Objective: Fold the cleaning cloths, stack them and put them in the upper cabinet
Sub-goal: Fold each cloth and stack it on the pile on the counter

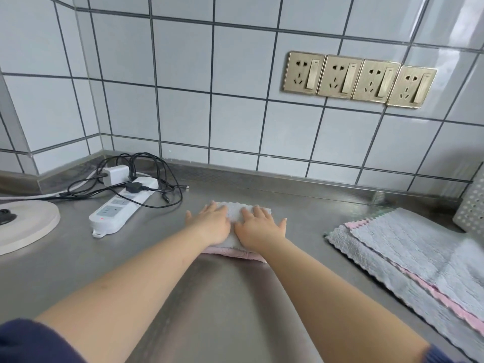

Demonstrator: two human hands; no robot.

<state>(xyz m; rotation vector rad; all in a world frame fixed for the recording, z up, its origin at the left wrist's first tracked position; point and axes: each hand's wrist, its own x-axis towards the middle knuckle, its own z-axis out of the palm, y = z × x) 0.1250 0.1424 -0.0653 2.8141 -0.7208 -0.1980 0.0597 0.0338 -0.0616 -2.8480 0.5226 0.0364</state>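
You're pressing both hands flat on a small folded stack of cleaning cloths, grey fleecy cloth on top, pink one underneath showing along the near edge. The stack is sitting mid-frame on the brushed stainless steel bench.

Left hand: fingers straight, palm down, covering the stack's 9 o'clock half, thumb splayed out over the bench. Right hand: same pose, fingers straight and spread, covering the 3 o'clock half, thumb pointing out toward 3 o'clock. Neither hand is gripping anything; both are just bearing down on the cloth. The hands are lying just beside each other, with a strip of grey cloth showing between them.

At 4 o'clock from the stack, well apart, a pile of unfolded zigzag-edged cloths is lying flat: grey on top, a pink layer peeking out, another grey below.

At 9 o'clock, a white power strip is lying with a white charger block and tangled black cables plugged in. Further toward 9 o'clock, a round beige disc is sitting at the frame edge. At 3 o'clock, far edge, a grey perforated metal panel is standing. Four gold wall sockets are sitting on the white tiled wall at 1 o'clock.
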